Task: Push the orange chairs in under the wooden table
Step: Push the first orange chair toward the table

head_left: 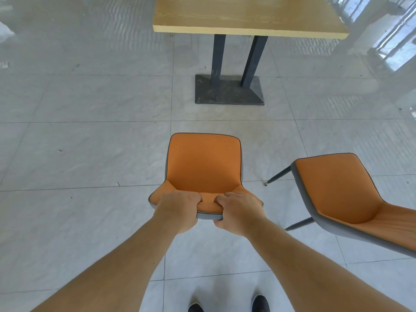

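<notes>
An orange chair (pixel 203 162) with a grey shell stands in front of me, its seat facing the wooden table (pixel 243 16) farther ahead. My left hand (pixel 179 210) and my right hand (pixel 239 211) grip the top edge of its backrest side by side, fingers curled over the orange padding. A stretch of floor lies between the chair's front edge and the table's dark base (pixel 228 91). A second orange chair (pixel 344 188) stands to the right, turned at an angle, with thin dark legs showing.
The floor is pale grey glossy tile (pixel 90 131). The table rests on two dark posts (pixel 238 57) on a flat rectangular foot. Bright window reflections lie at the upper right. My black shoes (pixel 228 305) show at the bottom edge.
</notes>
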